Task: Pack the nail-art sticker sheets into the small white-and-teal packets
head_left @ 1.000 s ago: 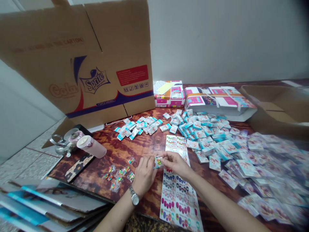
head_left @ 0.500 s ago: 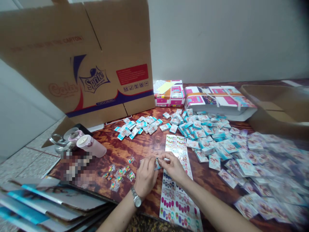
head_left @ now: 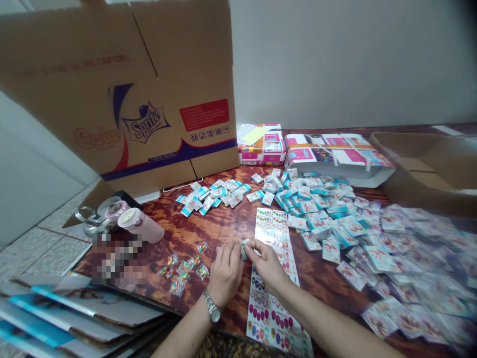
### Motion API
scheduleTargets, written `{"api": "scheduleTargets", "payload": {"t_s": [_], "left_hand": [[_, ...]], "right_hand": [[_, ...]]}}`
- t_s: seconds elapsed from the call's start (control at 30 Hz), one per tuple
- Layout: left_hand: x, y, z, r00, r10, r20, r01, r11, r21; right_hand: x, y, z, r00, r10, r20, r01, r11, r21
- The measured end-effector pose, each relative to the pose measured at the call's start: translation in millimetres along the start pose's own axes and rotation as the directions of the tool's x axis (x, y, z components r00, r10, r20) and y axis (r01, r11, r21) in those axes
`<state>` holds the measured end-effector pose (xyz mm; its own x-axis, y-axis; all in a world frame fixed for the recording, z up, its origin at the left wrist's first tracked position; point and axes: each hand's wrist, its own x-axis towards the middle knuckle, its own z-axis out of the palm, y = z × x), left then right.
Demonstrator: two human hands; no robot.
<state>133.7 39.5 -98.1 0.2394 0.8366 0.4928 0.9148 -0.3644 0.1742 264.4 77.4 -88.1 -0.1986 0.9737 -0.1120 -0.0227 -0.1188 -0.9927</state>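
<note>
Lying just left of the left hand point(head_left: 225, 273), crinkly clear sachets point(head_left: 182, 271) are kept within reach on a varnished wood table point(head_left: 208, 228). A small teal-and-white packet point(head_left: 245, 249) is pinched between both hands, with the right hand point(head_left: 266, 266) held above a glossy printed sheet point(head_left: 274, 318); flat printed cards point(head_left: 387, 258) are heaped further right.

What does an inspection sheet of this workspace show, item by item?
Surface: glossy wood-grain tabletop.
Job's things: small blue-and-white packet pinched between both hands; heaped blue-and-white packets to the right; clear sachets of colourful pieces to the left; printed sheet by the hands.
Clutter: pale pink tumbler; wrapped pink bundles at the back.
Grippers: left hand, wearing a wristwatch, and right hand both pinch the packet.
Cables: nothing seen.
Surroundings: Sprite-printed cardboard carton; flattened cardboard stack; tiled floor; pale wall.
</note>
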Motion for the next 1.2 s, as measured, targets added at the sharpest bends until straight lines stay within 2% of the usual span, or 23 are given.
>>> {"api": "scheduleTargets", "payload": {"t_s": [0.17,0.27,0.4,0.5,0.57,0.7,0.8,0.87,0.97,1.1,1.2], "left_hand": [[0.3,-0.9,-0.2,1.000,0.010,-0.006,-0.010,1.000,0.020],[0.9,-1.2,-0.6,0.999,0.019,-0.029,-0.019,1.000,0.012],[-1.1,-1.6,-1.4,0.999,0.028,-0.035,-0.028,1.000,-0.004],[-3.4,-2.2,-2.4,0.998,0.057,-0.009,-0.058,0.998,-0.034],[-4.0,-2.3,-3.4,0.998,0.067,0.003,-0.067,0.996,-0.060],[-2.0,-0.4,-7.0,0.999,0.053,0.008,-0.052,0.992,-0.117],[1.0,2.0,-10.4,0.997,0.037,0.066,-0.024,0.983,-0.180],[3.1,3.0,-12.3,0.994,0.019,0.108,0.006,0.975,-0.222],[5.9,2.7,-14.4,0.991,-0.016,0.132,0.054,0.954,-0.294],[8.1,1.6,-15.4,0.989,-0.078,0.127,0.122,0.915,-0.385],[7.9,3.6,-14.2,0.986,-0.098,0.132,0.145,0.899,-0.414]], "right_hand": [[-1.1,0.4,2.6,0.997,0.071,0.041,-0.077,0.982,0.175],[-1.8,-0.7,4.6,0.997,0.054,0.056,-0.062,0.987,0.149],[0.3,-4.2,-3.3,0.993,-0.040,0.108,0.048,0.996,-0.075],[4.0,-8.3,-14.3,0.972,-0.166,0.166,0.213,0.924,-0.318],[6.1,-9.9,-19.0,0.961,-0.210,0.183,0.266,0.883,-0.386],[9.7,-5.0,-18.6,0.982,-0.133,0.136,0.165,0.948,-0.270],[12.2,2.5,-16.5,0.986,-0.065,0.154,0.088,0.985,-0.146],[12.5,3.7,-17.8,0.984,-0.055,0.167,0.078,0.988,-0.136],[9.4,-4.0,-25.5,0.966,-0.077,0.248,0.118,0.981,-0.154],[1.8,-19.7,-37.0,0.903,-0.142,0.406,0.205,0.972,-0.117],[-3.9,-23.2,-36.1,0.911,-0.184,0.370,0.280,0.933,-0.226]]}}
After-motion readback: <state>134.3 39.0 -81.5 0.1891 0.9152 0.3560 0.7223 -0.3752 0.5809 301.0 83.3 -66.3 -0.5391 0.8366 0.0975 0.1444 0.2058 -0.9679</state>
